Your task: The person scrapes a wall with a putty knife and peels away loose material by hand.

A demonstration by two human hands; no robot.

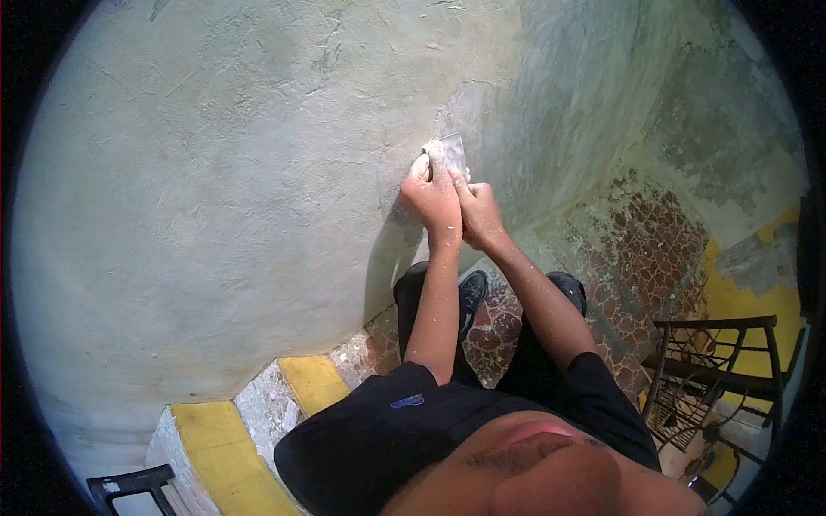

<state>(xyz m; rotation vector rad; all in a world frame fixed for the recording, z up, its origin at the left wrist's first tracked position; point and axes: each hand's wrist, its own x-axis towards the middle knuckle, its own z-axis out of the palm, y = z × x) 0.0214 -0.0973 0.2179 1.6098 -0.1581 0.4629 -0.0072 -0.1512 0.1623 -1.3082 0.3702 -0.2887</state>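
Observation:
A flat metal scraper blade [453, 152] lies against the wall [258, 172], at the border of a bare grey patch. My left hand [432, 198] is closed at the scraper, its fingers coated in white dust. Close beside it, my right hand [476, 206] also grips the scraper, with the thumb along it. The handle is hidden behind my fingers. White flecks dot both forearms.
Yellow-topped steps [215, 439] rise at the lower left, near a dark frame [129, 482]. Brown patterned floor tiles [654, 249] carry pale debris. A black metal rack [714, 370] stands at the right.

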